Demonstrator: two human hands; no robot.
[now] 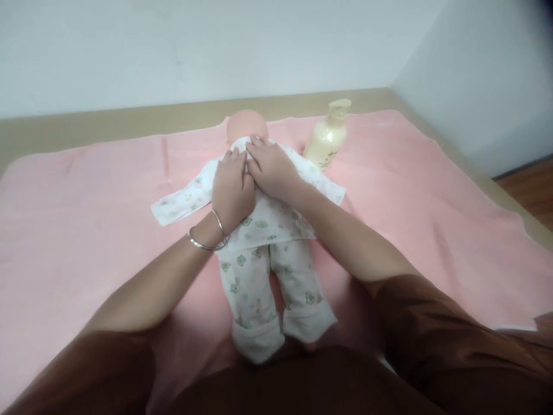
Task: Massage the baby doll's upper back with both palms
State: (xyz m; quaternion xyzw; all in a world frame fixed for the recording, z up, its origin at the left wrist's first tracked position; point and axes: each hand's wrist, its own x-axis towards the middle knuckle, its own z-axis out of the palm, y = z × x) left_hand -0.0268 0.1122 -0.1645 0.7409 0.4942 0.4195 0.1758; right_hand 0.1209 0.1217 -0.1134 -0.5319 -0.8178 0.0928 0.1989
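Hands [253, 178] flat on doll [263, 242]

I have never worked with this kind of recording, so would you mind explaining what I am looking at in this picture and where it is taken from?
There is no machine here: a camera worn on a person's head looks forward and down at their own two bare hands. The left hand, with a bracelet on its wrist, and the right hand both lie flat on the chest of a baby doll. Neither grips anything. The doll wears printed white clothes and lies on a pink towel spread over the surface. A cream pump bottle stands upright on the towel beside the doll's head. The brown sleeves at the bottom are the person's own.
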